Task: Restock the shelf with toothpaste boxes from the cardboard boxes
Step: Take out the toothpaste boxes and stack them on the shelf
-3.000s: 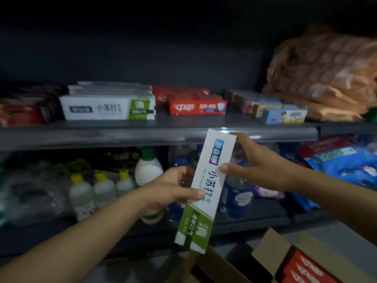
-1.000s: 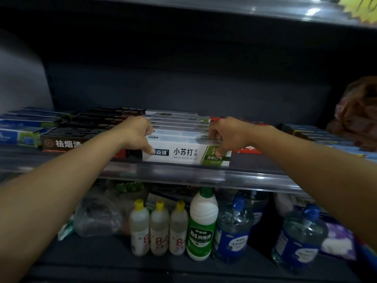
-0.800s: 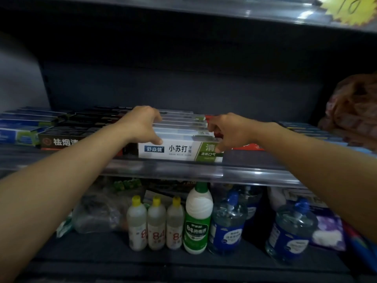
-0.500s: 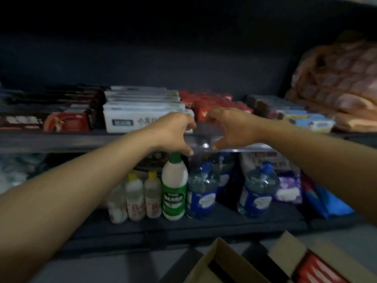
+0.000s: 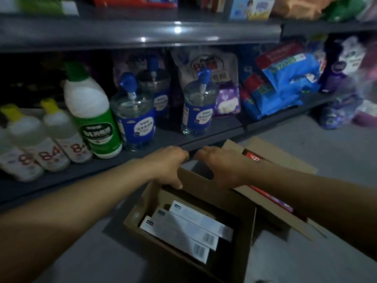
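An open cardboard box (image 5: 142, 203) stands on the floor below me with three white toothpaste boxes (image 5: 183, 229) lying flat inside. My left hand (image 5: 169, 164) and my right hand (image 5: 220, 168) hover side by side over the box's far edge, fingers loosely curled, holding nothing. A second cardboard box (image 5: 285, 160) to the right holds red toothpaste boxes (image 5: 271, 199), partly hidden by my right forearm. The toothpaste shelf (image 5: 142, 31) runs along the top of the view, with red (image 5: 134, 1) and white-green (image 5: 40, 5) boxes on it cut off by the frame.
The lower shelf (image 5: 204, 127) carries yellow-capped bottles (image 5: 49, 139), a white and green bottle (image 5: 91, 119), blue-labelled pump bottles (image 5: 134, 119) and blue packets (image 5: 285, 82). Grey floor (image 5: 326, 144) spreads to the right of the boxes.
Both hands let go of the white toothpaste box on the upper shelf and dropped to the cardboard box on the floor. The view tilted downward with them.
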{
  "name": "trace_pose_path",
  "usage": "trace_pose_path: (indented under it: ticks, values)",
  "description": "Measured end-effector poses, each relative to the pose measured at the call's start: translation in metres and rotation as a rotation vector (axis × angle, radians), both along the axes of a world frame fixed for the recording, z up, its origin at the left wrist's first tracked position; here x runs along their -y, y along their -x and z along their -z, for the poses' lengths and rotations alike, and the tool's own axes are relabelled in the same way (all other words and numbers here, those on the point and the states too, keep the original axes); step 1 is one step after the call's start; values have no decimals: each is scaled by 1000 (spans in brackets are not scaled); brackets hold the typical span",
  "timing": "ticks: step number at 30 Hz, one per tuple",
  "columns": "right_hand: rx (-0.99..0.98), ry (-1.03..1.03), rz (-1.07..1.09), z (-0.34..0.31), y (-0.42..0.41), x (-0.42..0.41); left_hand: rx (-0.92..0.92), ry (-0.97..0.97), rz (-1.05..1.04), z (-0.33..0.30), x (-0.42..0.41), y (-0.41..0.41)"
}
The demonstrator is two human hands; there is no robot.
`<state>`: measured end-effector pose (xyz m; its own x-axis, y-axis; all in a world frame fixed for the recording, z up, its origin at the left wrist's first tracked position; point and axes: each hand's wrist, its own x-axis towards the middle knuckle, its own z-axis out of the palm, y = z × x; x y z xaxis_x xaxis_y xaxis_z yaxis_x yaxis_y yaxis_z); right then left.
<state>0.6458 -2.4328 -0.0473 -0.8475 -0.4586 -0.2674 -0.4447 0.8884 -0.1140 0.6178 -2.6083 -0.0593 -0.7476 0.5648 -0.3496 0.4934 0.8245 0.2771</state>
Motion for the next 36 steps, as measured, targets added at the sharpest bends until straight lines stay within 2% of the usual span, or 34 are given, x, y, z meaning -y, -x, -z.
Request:
trace_pose_path:
  ticks: [4,7,14,30,36]
  values:
    - [71,25,65,52,-30,-11,100,6,38,55,-12,-12]
    - [206,-53,129,97,-52,-24,126,25,79,86,-22,-21]
    - [339,-134,280,169,-75,-41,211,105,176,133,-28,-30]
    - [452,-269,358,211,-74,-35,204,108,219,178,-39,-31]
    - [453,-203,358,202,-67,-43,204,80,147,180,-32,-24]
